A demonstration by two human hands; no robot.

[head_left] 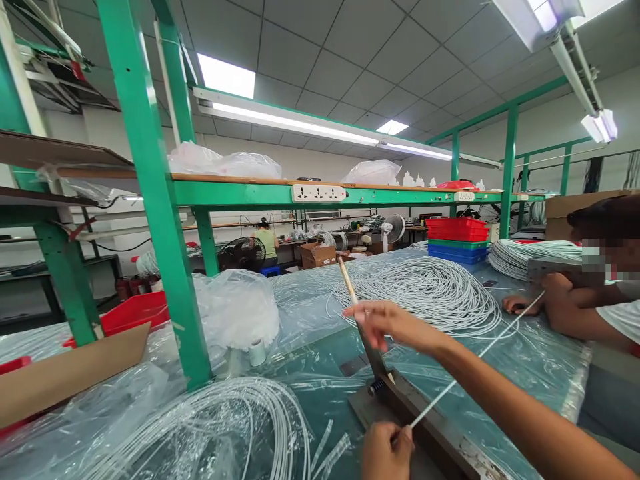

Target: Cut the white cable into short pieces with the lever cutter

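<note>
Low in the view, my left hand (387, 450) is closed, thumb and fingers pinching a thin white cable (453, 383). The cable runs up and right, below my right forearm, toward a co-worker's hands. Beside my left hand lies a metal bench cutter with a long lever (373, 357), raised at a slant above its dark base (425, 427). At the lever's upper part is my right hand (393, 325), its fingers loosely apart and partly in front of the lever. Whether they touch it I cannot tell.
A large white cable coil (420, 293) lies behind the cutter; another, plastic-wrapped coil (240, 420) is at front left. A green post (160, 200) stands left. Stacked bins (456, 240) are at the back. A co-worker's hand (556, 283) is at right. Plastic covers the table.
</note>
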